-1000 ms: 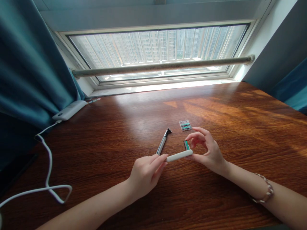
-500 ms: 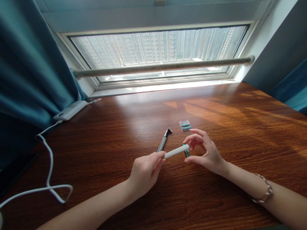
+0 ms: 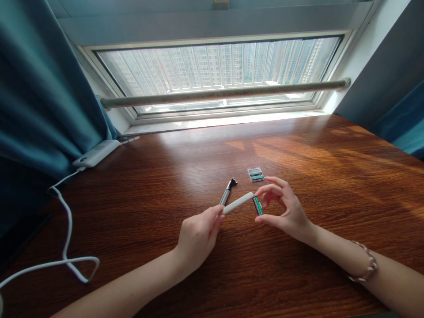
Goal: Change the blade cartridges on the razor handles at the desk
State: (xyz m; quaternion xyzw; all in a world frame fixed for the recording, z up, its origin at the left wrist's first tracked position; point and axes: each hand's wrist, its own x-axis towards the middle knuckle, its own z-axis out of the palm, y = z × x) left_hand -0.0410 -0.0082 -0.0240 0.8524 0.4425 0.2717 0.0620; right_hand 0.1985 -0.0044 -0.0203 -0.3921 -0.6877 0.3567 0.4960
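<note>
Between the thumb and a fingertip of the right hand [image 3: 296,214], a razor cartridge [image 3: 257,206] with a green strip is pinched by its two ends, tilted. Another finger of that hand points outward, its tip right beside a clear cartridge case [image 3: 255,174]; whether they touch, I cannot tell. The left hand [image 3: 198,234] grips a white stick [image 3: 237,203] at its near end, the far tip at the cartridge's upper end, contact unclear. Just beyond those fingers lies a razor handle [image 3: 228,191], partly hidden, on the wooden table [image 3: 159,181].
</note>
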